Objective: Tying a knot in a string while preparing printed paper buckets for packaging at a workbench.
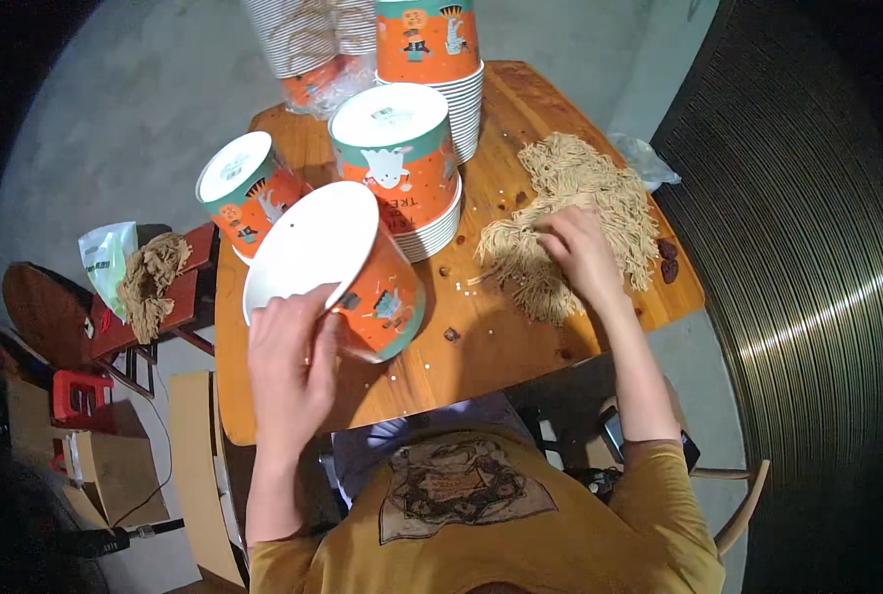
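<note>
My left hand (291, 361) grips the rim of an orange and green paper bucket (390, 302), thumb on the outside. The bucket leans over the table with its white mouth tipped towards the upper left, and its inside looks bare apart from a dark speck. On the right, my right hand (582, 252) is closed at the near side of a pile of beige strings (600, 188), with some strands at its fingertips. Beyond the held bucket stands an upside-down stack of similar buckets (397, 163), and another upturned bucket (248, 193) sits to its left.
The wooden table (491, 346) carries white crumbs and two dark lumps (668, 259) near its right edge. Taller bucket stacks (428, 49) rise at the back. A red bench (179, 287) at left holds more string (152, 277). A ribbed shutter (808, 297) stands right.
</note>
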`<state>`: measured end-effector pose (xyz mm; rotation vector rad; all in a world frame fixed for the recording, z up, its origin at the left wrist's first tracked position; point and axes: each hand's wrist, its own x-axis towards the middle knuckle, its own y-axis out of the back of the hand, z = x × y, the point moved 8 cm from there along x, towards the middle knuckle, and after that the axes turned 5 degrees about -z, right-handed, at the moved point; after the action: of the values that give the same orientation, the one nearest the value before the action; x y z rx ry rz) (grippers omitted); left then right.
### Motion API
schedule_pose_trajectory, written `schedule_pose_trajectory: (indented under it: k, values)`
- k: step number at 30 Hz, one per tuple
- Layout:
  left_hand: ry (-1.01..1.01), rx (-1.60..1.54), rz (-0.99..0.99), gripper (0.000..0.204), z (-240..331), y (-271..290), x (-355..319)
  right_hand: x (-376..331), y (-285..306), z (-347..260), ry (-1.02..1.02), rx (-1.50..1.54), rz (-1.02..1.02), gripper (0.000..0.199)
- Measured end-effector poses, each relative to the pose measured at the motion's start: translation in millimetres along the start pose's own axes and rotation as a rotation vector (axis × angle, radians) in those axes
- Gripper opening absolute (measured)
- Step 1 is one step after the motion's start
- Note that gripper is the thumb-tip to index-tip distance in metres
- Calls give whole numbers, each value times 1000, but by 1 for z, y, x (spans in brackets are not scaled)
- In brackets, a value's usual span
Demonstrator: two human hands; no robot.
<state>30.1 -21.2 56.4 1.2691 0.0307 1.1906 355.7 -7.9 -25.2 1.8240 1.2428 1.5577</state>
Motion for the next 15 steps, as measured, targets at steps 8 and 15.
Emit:
schedule_pose_trajectory:
  k: [8, 15]
  values:
    - [-47, 157, -115, 28, -2, -35, -3, 21, -21, -18, 134, -128, -28, 10]
    - [64, -21, -229, 29, -7, -40, 5, 25, -17, -89, 252, 302, 28, 11]
